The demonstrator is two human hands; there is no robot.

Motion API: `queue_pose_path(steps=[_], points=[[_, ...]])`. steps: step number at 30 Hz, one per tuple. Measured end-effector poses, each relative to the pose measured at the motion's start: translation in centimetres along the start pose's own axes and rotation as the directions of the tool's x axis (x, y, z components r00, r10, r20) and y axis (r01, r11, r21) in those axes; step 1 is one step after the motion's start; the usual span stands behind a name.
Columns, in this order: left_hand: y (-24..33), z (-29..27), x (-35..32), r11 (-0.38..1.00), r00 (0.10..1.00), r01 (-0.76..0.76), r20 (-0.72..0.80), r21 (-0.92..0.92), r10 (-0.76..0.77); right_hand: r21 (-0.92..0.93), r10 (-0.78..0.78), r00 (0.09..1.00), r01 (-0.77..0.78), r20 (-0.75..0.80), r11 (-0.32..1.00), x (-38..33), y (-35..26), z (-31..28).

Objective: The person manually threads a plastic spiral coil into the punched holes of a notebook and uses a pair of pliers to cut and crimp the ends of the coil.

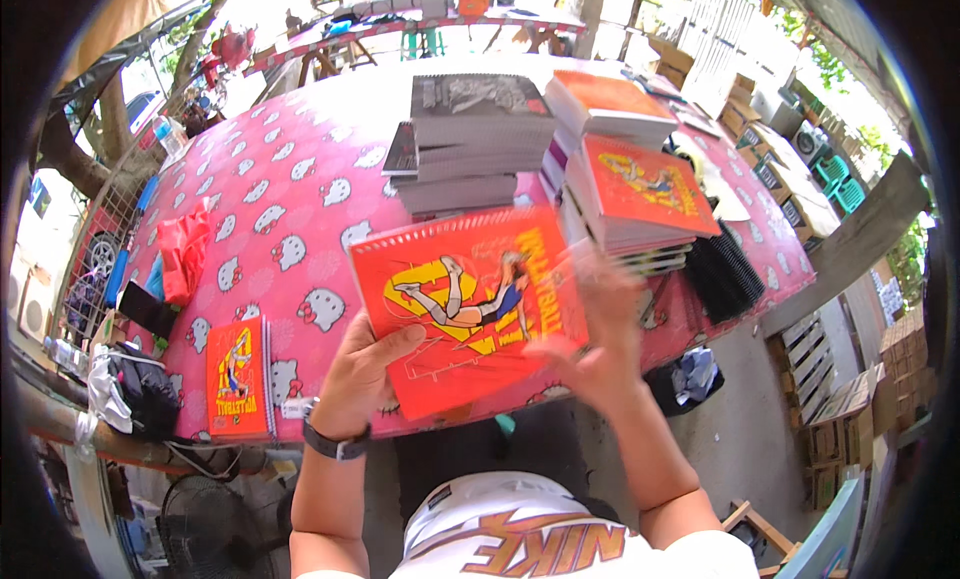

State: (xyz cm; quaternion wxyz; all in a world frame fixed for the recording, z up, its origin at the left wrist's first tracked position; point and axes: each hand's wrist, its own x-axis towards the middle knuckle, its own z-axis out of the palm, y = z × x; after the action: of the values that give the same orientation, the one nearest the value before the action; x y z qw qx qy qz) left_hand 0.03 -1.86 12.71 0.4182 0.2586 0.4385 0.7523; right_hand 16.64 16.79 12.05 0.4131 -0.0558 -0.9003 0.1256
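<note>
An orange-red spiral notebook (pixel 470 309) with a volleyball player on its cover is tilted up in front of me, its wire binding along the upper edge. My left hand (pixel 365 369) is closed on its lower left side, thumb on the cover. My right hand (pixel 605 329), blurred by motion, is at the notebook's right edge; its thumb stands apart from the raised fingers and overlaps the cover's corner. A similar notebook (pixel 236 377) lies on the table's left front.
On the pink patterned tablecloth (pixel 270 219) stand a stack of dark-covered notebooks (pixel 480 124) and stacks of orange notebooks (pixel 645 184). Black wire bindings (pixel 725 274) lie at the right edge. A red cloth (pixel 184 254) and a black bag (pixel 140 389) are at left. Cardboard boxes (pixel 840 434) stand beyond.
</note>
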Motion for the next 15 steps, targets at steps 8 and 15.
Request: queue_pose_path(steps=[8,15], points=[[2.1,-7.4,2.5,0.812,0.949,-0.295,0.255,0.503,0.187,0.696,0.36,0.878,-0.471,0.314,0.542,-4.6,0.8,4.3],[0.5,-9.3,3.2,0.831,0.975,-0.218,0.156,0.511,0.159,0.426,0.235,0.954,-0.294,0.188,0.856,-5.3,0.7,5.6]])
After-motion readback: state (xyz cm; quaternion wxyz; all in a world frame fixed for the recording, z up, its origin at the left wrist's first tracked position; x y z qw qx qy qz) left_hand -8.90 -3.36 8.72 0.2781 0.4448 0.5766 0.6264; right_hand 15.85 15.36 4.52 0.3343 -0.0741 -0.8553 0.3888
